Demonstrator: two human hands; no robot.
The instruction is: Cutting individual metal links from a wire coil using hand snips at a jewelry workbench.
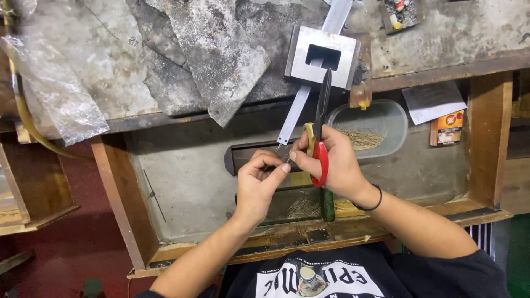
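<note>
My right hand grips a pair of scissors with red and yellow handles, their dark blades closed and pointing up toward a square steel block. My left hand pinches a very thin wire-like piece between thumb and forefinger, right beside the right hand's fingertips. Both hands meet over a recessed wooden work tray. A flat metal strip runs diagonally through the block's slot down to the hands.
A clear plastic tub holding fine wire pieces sits right of the scissors. More thin pieces lie in a heap under the hands. Grey stone slabs and a plastic bag cover the bench at the back. Small cartons stand at the right.
</note>
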